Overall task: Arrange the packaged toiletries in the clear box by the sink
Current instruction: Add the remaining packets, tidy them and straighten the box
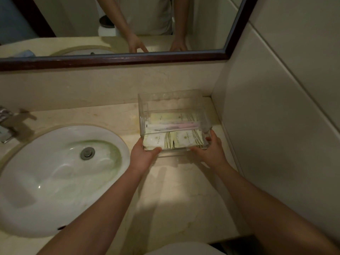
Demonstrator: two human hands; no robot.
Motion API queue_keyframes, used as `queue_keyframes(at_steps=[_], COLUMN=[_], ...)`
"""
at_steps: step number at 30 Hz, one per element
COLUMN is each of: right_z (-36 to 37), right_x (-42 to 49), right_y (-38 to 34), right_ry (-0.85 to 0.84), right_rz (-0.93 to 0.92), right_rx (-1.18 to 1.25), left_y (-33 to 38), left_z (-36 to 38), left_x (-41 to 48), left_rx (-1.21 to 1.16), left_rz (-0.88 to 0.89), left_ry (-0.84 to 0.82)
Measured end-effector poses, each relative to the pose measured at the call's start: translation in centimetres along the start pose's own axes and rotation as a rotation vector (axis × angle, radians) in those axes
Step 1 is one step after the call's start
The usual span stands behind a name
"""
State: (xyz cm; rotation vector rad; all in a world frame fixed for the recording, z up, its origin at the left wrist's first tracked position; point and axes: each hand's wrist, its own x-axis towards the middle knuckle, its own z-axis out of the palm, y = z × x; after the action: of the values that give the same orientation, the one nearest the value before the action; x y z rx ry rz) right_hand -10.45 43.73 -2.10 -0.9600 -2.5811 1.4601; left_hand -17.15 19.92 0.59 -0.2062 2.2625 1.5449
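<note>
On the table (180, 190), the clear box (173, 100) of packaged toiletries (185, 138) is gripped at its near corners by the left hand (142, 155) and the right hand (211, 151).

**Gloss, stone and metal**

The clear box (171, 100) is smooth, glossy transparent plastic, and its packets (185, 139) have shiny wrappers. The sink (46, 181) is glossy white ceramic, the drain plug (87, 153) metal, the countertop (184, 199) polished veined stone and the mirror frame (110, 60) dark wood.

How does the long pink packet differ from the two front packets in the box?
The long pink packet is narrow and spans the clear box; the front packets are squarish, side by side. The long packet is pink and white; the front packets are cream with green stripes. Both lie flat inside.
</note>
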Motion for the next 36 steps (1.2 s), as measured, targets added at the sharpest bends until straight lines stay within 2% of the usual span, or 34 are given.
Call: queue_keyframes(at_steps=[8,10,12,20,36], right_z=[-0.1,-0.2,0.0,1.2,1.1], right_x=[0.0,0.0,0.0,0.7,1.4], right_y=[-0.8,-0.7,-1.0,-3.0,-4.1], right_ry=[-0.013,-0.034,0.015,0.119,0.083], right_rz=[0.031,0.04,0.074,0.204,0.287], right_rx=[-0.034,0.009,0.077,0.014,-0.034], left_y=[-0.3,0.2,0.8,1.2,1.9], left_z=[1.3,1.6,1.8,2.5,3.5], left_x=[2.0,1.8,1.5,1.5,2.3], left_rx=[0.146,0.174,0.191,0.215,0.15], left_rz=[-0.006,0.001,-0.002,-0.067,-0.162], left_ry=[0.105,0.127,0.149,0.16,0.255])
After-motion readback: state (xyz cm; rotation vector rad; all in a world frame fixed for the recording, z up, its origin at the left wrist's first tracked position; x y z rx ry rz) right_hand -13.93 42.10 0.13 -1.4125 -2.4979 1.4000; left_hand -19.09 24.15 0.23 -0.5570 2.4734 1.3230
